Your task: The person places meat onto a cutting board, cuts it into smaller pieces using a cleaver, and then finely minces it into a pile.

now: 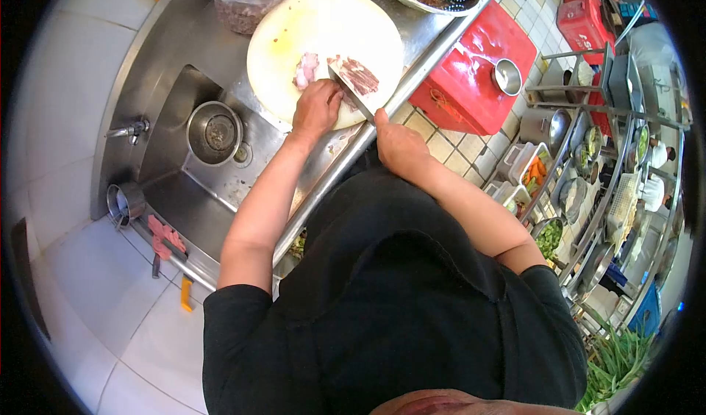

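Observation:
My right hand (pixel 401 144) is closed around the handle of a kitchen knife (pixel 356 99), whose blade lies across the round white cutting board (pixel 283 44). Beside the blade, on its right, is a chunk of red, marbled raw meat (pixel 362 75). My left hand (pixel 318 108) is on the board to the left of the blade, its fingers curled down over meat that they mostly hide. A paler pink piece of meat (pixel 307 68) shows just beyond these fingers.
Behind the board stands a plastic bag of meat (pixel 257 7); a bowl of browned meat (pixel 434 2) is at the far right. The sink holds a metal pot (pixel 214 133). A red cooler box (pixel 478 69) carries a metal bowl (pixel 507 77). Vegetable-laden shelves (pixel 588 194) line the right.

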The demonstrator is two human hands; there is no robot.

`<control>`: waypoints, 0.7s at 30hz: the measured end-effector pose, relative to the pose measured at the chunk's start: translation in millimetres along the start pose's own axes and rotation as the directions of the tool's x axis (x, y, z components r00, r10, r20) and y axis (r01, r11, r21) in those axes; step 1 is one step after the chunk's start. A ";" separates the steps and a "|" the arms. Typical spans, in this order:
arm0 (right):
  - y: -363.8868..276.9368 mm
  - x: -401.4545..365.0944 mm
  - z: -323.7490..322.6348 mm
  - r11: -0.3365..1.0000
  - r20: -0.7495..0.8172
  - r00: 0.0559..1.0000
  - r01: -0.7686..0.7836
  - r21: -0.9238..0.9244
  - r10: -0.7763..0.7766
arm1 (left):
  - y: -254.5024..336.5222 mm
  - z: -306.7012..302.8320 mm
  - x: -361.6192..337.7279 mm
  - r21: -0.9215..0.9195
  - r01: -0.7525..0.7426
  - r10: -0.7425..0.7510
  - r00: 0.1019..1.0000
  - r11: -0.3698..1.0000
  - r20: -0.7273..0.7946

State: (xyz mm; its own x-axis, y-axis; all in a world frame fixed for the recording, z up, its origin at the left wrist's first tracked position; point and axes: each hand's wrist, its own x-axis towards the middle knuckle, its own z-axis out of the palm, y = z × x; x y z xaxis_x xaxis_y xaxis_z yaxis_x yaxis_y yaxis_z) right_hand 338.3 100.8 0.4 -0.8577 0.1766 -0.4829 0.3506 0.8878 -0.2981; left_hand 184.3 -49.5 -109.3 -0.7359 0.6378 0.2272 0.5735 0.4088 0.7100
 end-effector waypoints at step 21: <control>38.0 -33.3 -14.5 0.991 -0.036 0.997 0.070 0.111 -0.067 | -11.9 -56.7 61.6 0.354 0.372 -0.434 0.894 0.858 0.110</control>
State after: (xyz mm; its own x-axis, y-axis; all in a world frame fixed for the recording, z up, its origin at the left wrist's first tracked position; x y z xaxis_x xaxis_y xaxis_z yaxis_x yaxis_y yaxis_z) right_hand 374.8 134.8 17.1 -0.8922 0.1320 -0.4320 0.3288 0.8455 -0.4208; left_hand 111.7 -52.1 -65.9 -0.8673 0.4649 -0.1779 0.3453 0.8194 0.4576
